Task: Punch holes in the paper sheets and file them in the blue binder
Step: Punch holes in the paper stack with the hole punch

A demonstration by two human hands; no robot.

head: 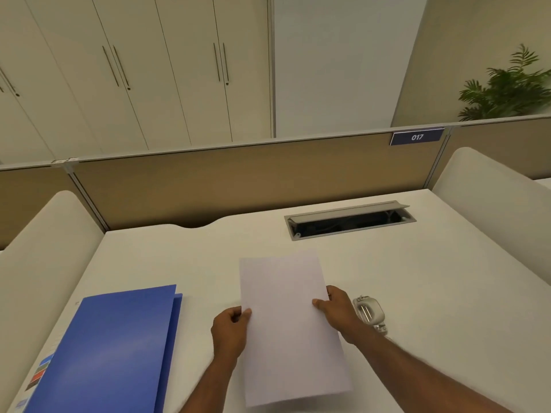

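A closed blue binder [119, 347] lay near left. A metal hole punch [369, 312] sat at the right, partly hidden behind the right hand [337, 311]. That hand and the left hand [231, 329] each pinched a side edge of the paper sheets [289, 323], near centre. The white desk [179, 257] had an open cable hatch [348, 219]; a tan partition [238, 180] and cupboards [167, 70] stood beyond.
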